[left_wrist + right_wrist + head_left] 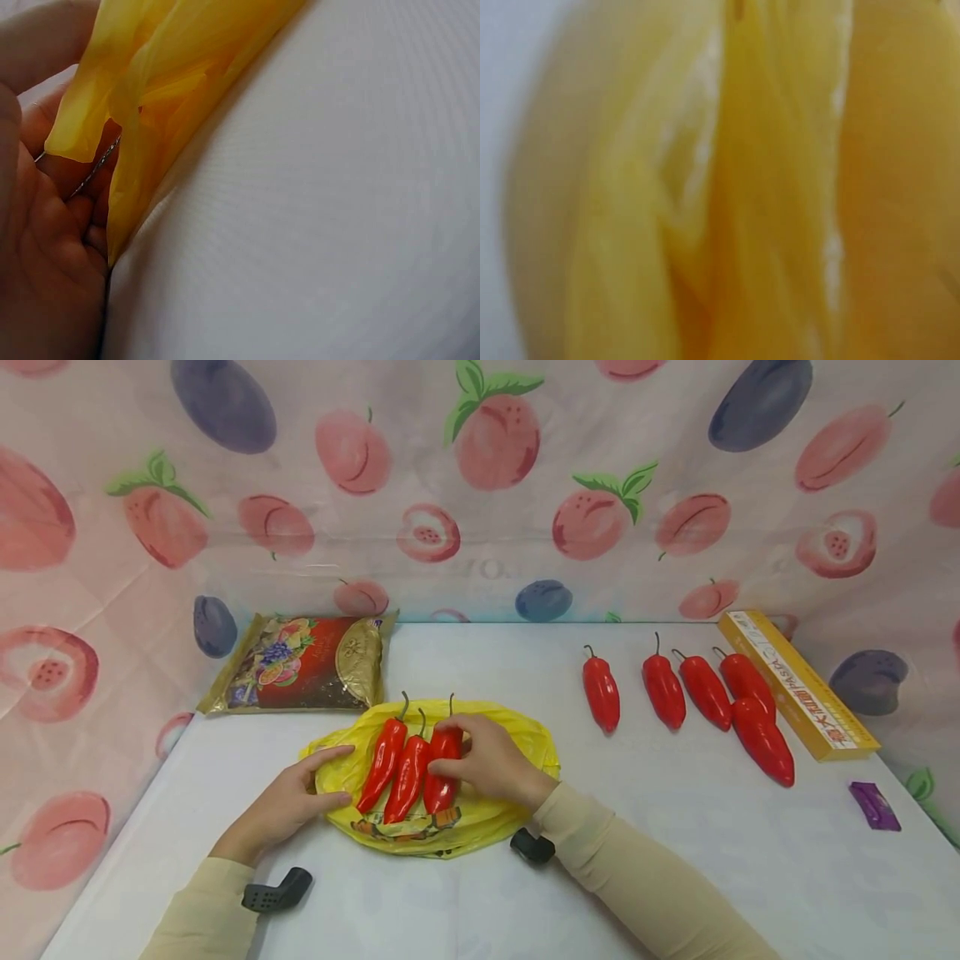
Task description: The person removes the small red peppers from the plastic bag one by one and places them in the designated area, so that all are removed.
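A yellow plastic bag (495,827) is spread on the white table, its edge crumpled in the left wrist view. Two red chili peppers (383,764) (408,781) lie side by side on it, stems pointing away. Beside them on the right is a third red chili pepper (441,789); the thumb and fingers of my right hand (483,760) grip it from the right side. My left hand (288,797) is at the bag's left edge, thumb and index finger spread apart over the yellow plastic. Blurred yellow folds fill most of the right wrist view.
Several more red chili peppers (663,693) lie at the right, one leaning on another. Beyond them is a long yellow pasta box (798,685), with a small purple packet (874,806) nearer. At the back left sits a gold-and-red package (307,662). A fruit-print cloth hangs behind.
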Action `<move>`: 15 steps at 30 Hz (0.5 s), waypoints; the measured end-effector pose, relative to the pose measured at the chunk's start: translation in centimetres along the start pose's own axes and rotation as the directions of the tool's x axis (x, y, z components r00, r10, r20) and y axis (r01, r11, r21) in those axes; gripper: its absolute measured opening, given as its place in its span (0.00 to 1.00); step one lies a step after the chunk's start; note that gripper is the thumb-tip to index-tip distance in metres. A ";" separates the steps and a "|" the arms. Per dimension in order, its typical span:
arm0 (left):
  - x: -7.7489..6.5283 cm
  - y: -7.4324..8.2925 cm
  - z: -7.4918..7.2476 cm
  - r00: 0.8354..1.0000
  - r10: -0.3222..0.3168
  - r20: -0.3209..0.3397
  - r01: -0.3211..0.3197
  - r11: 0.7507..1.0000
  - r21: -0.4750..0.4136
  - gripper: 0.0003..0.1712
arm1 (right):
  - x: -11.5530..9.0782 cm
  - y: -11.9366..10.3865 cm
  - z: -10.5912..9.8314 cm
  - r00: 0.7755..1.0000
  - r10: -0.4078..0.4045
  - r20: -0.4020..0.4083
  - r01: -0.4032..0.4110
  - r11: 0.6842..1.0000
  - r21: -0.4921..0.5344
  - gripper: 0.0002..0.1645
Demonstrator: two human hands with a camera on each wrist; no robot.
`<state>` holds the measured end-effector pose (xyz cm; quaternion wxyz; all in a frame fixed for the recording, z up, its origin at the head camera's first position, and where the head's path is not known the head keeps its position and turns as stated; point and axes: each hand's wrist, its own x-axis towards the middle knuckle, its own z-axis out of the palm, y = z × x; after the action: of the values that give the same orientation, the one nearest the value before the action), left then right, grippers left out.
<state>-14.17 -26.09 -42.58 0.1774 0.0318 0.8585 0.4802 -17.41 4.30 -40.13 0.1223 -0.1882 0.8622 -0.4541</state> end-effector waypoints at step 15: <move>0.0 -0.1 0.1 1.000 0.028 -0.004 -0.028 1.000 0.002 0.43 | -0.2 -1.0 -2.2 0.981 -0.089 -0.172 0.105 0.991 0.084 0.26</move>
<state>-14.13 -26.10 -42.69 0.1688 0.0429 0.8589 0.4817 -17.89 5.48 -38.06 0.0355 -0.1852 0.8373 -0.5132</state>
